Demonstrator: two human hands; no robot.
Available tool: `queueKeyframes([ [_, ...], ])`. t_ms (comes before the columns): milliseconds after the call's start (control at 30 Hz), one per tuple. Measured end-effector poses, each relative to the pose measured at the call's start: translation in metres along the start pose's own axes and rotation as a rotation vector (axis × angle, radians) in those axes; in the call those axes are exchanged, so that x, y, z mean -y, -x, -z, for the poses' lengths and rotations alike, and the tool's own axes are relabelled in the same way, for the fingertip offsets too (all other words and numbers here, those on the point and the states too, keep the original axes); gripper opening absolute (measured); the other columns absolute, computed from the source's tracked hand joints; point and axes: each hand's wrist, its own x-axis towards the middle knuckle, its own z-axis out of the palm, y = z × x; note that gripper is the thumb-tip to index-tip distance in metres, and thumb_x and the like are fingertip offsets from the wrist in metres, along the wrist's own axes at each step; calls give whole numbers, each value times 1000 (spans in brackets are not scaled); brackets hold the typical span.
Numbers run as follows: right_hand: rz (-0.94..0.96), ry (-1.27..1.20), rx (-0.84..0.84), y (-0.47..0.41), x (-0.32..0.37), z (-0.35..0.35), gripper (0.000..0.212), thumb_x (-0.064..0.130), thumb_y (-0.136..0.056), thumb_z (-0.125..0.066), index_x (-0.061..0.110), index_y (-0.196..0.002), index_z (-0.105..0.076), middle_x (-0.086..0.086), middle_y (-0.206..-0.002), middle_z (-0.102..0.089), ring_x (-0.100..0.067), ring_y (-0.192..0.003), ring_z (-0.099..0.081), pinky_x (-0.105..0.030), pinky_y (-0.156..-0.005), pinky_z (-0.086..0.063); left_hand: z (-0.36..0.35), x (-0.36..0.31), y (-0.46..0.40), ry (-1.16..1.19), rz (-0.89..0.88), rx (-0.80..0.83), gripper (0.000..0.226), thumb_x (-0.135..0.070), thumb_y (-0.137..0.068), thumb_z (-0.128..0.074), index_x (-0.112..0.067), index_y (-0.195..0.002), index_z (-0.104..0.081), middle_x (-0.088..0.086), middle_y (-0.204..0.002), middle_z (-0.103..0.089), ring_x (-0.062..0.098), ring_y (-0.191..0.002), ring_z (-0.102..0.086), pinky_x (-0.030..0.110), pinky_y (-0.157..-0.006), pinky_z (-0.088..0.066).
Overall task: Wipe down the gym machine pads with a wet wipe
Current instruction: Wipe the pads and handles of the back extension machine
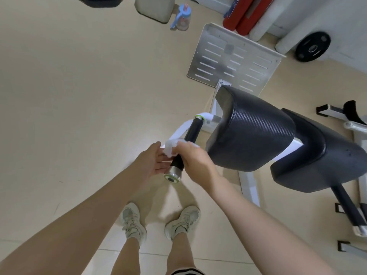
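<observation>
The right hand (195, 159) curls over a black handle grip (184, 147) of the gym machine, pressing a crumpled white wet wipe (170, 148) against the bar; the fingers wrap down around the wipe and the grip together, though how far they close underneath is hidden from this angle. The left hand (154, 162) lies just left of the grip with the palm turned up and the fingers spread and relaxed, its fingertips at the edge of the wipe and its palm beneath the near end of the bar. That near end carries a metal end cap (172, 176) with a green ring. To the right of the grip sit two black padded cushions: the nearer pad (250, 135) and, further right, a second pad (325, 153). A slotted metal footplate (234, 60) lies on the floor beyond them. Far off stand a blue-lidded water bottle (181, 17) and a black weight plate (312, 46). Two white sneakers (133, 221) stand on the floor below the hands.
</observation>
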Motion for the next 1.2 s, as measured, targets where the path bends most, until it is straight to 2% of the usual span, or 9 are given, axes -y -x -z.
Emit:
queueKeyframes([
  [133, 112, -195, -202, 25, 11, 7, 33, -1, -81, -39, -1, -94, -69, -13, -87, -71, -17, -77, -63, -4, -77, -42, -1, 1, 2, -25, -37, 8, 44, -36, -100, -26, -8, -116, -56, 14, -106, -64, 22, -83, -62, 28, -71, -50],
  [300, -280, -280, -472, -8, -10, 19, 33, 4, -92, -37, 7, -114, -61, -16, -98, -67, -30, -84, -61, -34, -74, -44, -2, 5, -4, -95, -61, 40, 46, -36, -101, -22, -13, -111, -60, 3, -106, -65, 16, -90, -63, 25, -76, -48],
  [467, -512, -458, -439, -27, -26, -6, 37, 7, -97, -35, 14, -126, -56, -15, -108, -65, -29, -98, -59, -18, -80, -40, 2, 6, -4, -93, -52, 71, 48, -37, -100, -21, -11, -114, -59, 5, -114, -63, 17, -95, -63, 25, -79, -48],
  [567, -471, -557, -482, -8, -21, -20, 33, 4, -96, -39, 11, -120, -62, -8, -114, -65, -12, -96, -57, 2, -76, -33, 2, 8, 0, -103, -58, 97, 48, -37, -101, -21, -11, -121, -56, 5, -122, -60, 21, -102, -60, 26, -85, -47],
  [667, -310, -555, -537, 22, -3, -31, 28, 4, -94, -44, 6, -109, -67, -2, -93, -68, 1, -78, -53, -4, -71, -37, 2, 10, 5, -137, -81, 122, 46, -36, -101, -20, -15, -121, -56, 2, -126, -60, 19, -104, -60, 31, -97, -42],
  [767, -195, -464, -562, 55, 16, -43, 30, 9, -92, -41, 4, -107, -67, 25, -72, -50, 12, -62, -51, -1, -62, -34, 5, 10, 8, -164, -103, 157, 48, -37, -101, -20, -17, -123, -57, 3, -126, -60, 18, -101, -60, 38, -105, -39],
  [900, -133, -421, -561, 72, 35, -29, 30, 7, -89, -41, 1, -100, -68, 11, -70, -56, 23, -65, -47, 3, -62, -32, 6, 8, 16, -232, -141, 234, 53, -39, -101, -16, -16, -125, -57, 0, -113, -64, 10, -87, -63, 32, -96, -43],
  [1067, -336, -445, -539, 18, 25, 11, 29, 3, -93, -39, 8, -108, -63, -2, -85, -60, -21, -72, -50, -26, -64, -33, 7, 2, 15, -143, -47, 140, 50, -43, -99, -22, -12, -113, -58, 1, -118, -61, 16, -92, -61, 33, -97, -43],
  [1200, -358, -146, -335, -37, -9, 6, 38, -2, -89, -36, 9, -119, -56, -15, -111, -61, -32, -96, -57, -31, -68, -33, 12, 6, 14, -132, -73, 145, 47, -41, -100, -23, -13, -108, -59, 2, -114, -63, 17, -97, -62, 29, -92, -46],
])
